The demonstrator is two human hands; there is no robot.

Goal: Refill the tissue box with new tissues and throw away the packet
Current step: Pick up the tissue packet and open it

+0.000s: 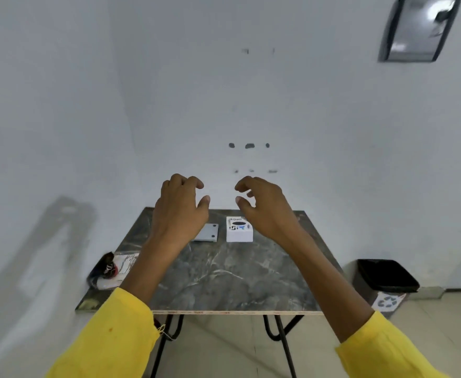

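While both arms reach forward above the table (223, 282), the left hand (180, 208) and right hand (264, 208) hover with fingers loosely curled, each grip half open and holding nothing. Near the table's far edge, about midway along it, stands the white tissue box (239, 232), its dark oval opening on top. Just beside it to the left lies a flat grey packet (208, 233), partly hidden behind the left hand. At the table's left edge, near the front corner, rests a pile of dark and printed items (112, 268), too blurred to identify. On the floor off the table's right side stands a black-lined bin (387, 282) bearing a recycling sign.
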